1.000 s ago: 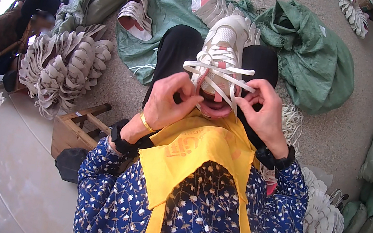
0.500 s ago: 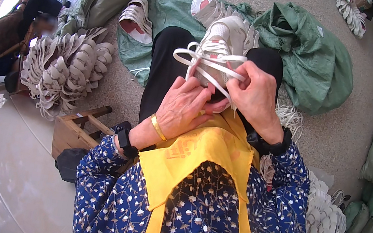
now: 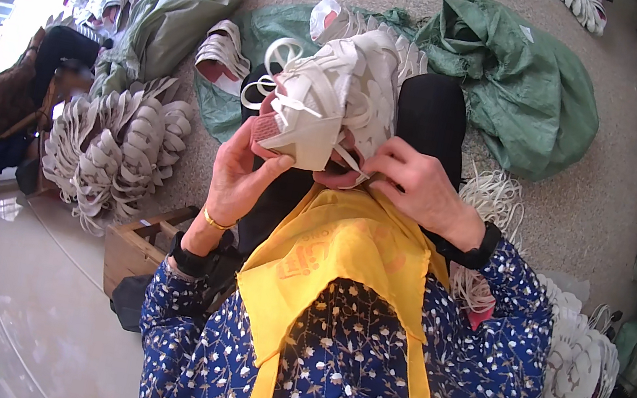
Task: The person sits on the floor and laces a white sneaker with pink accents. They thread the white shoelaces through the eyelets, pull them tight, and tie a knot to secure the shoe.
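Over my lap a white and beige sneaker upper (image 3: 333, 91) with pink lining lies tilted onto its side. White laces (image 3: 283, 52) stand out in loops on its left, and one lace end lies across its surface. My left hand (image 3: 242, 173) grips the pink padded edge at the left, thumb in front, fingers behind. My right hand (image 3: 422, 192) is closed at the upper's dark opening, where a white lace runs to its fingertips; the tips are partly hidden. A yellow apron (image 3: 336, 245) hangs just below the upper.
A green sack (image 3: 517, 89) lies ahead right, another greenish sack (image 3: 174, 24) ahead left. Stacked uppers (image 3: 120, 138) stand at my left, beside a wooden stool (image 3: 134, 252). Bundled white laces (image 3: 493, 200) lie by my right knee. Another person (image 3: 6, 84) sits at far left.
The upper has turned onto its side, its loops swinging left. My left hand has moved from the opening to the left edge. My right hand has come lower, to the opening.
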Motion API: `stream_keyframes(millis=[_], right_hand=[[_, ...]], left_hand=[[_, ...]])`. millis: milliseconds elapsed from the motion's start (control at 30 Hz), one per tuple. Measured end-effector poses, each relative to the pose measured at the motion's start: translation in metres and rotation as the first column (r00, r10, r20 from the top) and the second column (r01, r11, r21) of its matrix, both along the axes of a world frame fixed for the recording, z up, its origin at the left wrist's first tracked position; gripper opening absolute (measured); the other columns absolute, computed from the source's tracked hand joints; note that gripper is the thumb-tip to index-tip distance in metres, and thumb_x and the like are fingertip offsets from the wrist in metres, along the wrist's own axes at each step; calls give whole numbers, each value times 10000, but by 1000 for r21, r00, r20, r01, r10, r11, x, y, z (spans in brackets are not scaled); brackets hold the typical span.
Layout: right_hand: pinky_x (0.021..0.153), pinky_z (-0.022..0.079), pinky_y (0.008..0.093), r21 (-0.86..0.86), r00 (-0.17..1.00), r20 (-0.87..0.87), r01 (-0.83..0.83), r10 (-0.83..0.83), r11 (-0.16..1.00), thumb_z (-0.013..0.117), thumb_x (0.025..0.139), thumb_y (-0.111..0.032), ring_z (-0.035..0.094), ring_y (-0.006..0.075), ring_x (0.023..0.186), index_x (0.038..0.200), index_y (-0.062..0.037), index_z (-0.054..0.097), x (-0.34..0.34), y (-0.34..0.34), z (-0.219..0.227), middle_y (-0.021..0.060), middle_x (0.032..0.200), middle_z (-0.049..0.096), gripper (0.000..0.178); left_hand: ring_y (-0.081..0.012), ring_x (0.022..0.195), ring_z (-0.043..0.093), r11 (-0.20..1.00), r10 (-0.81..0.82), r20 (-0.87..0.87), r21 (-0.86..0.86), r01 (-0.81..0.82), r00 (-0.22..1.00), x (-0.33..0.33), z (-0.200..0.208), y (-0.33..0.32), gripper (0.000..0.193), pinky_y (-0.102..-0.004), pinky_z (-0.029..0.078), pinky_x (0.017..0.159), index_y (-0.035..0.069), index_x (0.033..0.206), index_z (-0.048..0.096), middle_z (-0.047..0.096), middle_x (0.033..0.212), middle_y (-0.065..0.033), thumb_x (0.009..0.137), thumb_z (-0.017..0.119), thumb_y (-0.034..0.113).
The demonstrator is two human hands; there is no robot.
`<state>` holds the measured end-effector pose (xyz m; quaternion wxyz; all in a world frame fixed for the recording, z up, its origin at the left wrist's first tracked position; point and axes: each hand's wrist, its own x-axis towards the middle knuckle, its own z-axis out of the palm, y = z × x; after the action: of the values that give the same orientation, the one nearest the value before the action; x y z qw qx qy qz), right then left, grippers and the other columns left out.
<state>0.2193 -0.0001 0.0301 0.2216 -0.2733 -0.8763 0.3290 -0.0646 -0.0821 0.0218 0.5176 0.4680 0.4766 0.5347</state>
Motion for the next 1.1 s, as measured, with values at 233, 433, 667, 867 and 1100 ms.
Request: stream_keyframes(millis=[233, 433, 667, 867, 1100], right_hand=[[811, 554, 453, 71, 976, 126, 170, -178, 983, 805, 784, -75, 646, 421, 961, 1216, -24, 483, 0, 5, -14, 198, 1001, 602, 542], [843, 558, 372, -296, 945, 56, 324, -322, 899, 834, 809, -66, 699, 291, 951, 1307, -5, 439, -5, -3, -13, 184, 1069, 661, 638], [924, 539, 297, -844, 955, -178, -24, -238, 535, 772, 890, -29, 690, 141, 970, 1299, 29, 592, -8, 8, -29, 70, 1068, 741, 451], [976, 538, 309, -950, 807, -301, -211, -507, 228, 729, 943, -54, 691, 152, 1053, 1296, 12, 635, -13, 25, -12, 59, 1168, 727, 371], [971, 539, 301, -939, 833, -326, -230, -447, 256, 686, 998, -105, 677, 124, 1078, 1330, 6, 603, -45, 27, 11, 60, 1221, 713, 360]], left_hand=[[-106, 1148, 589, 999, -17, 33, -31, 18, 999, -1, -1, -6, 394, -295, 461, 1016, 11, 1290, 610, 665, 1207, -8, 931, 765, 62], [-128, 1052, 615, 992, -104, -324, 31, 121, 940, -1, 0, -10, 357, -298, 484, 947, -8, 1203, 635, 667, 1126, -29, 888, 786, 64], [-250, 924, 645, 966, -45, -624, 172, 193, 780, 3, 12, -9, 330, -343, 515, 840, -11, 1072, 664, 664, 1014, -98, 794, 822, 70], [-266, 951, 632, 971, -32, -560, 177, 158, 828, 1, 24, -11, 344, -355, 510, 859, 2, 1094, 664, 657, 1018, -103, 796, 818, 78], [-289, 999, 574, 982, 9, -550, 163, 96, 835, 0, 25, -12, 408, -370, 495, 896, -2, 1163, 661, 643, 1059, -107, 795, 823, 69]])
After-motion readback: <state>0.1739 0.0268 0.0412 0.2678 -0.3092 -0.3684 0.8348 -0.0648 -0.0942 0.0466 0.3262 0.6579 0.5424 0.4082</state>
